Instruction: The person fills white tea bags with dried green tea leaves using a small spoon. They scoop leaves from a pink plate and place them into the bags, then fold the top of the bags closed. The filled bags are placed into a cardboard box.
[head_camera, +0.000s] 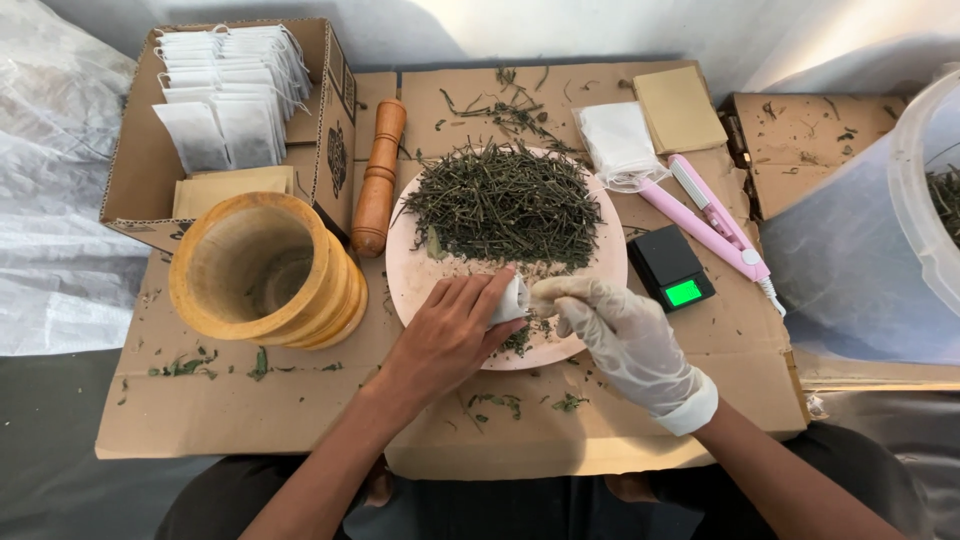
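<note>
Two hands over one pink plate (420, 285): bare left hand (445, 335) pinching one white sachet (510, 300), gloved right hand (620, 335), fingers pressed together, beside it.

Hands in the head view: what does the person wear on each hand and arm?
The left hand is bare, with no glove, and the forearm shows no sleeve. The right hand wears a thin, whitish, translucent disposable glove, its cuff rolled into a band at the wrist; the forearm beyond it is uncovered.
</note>
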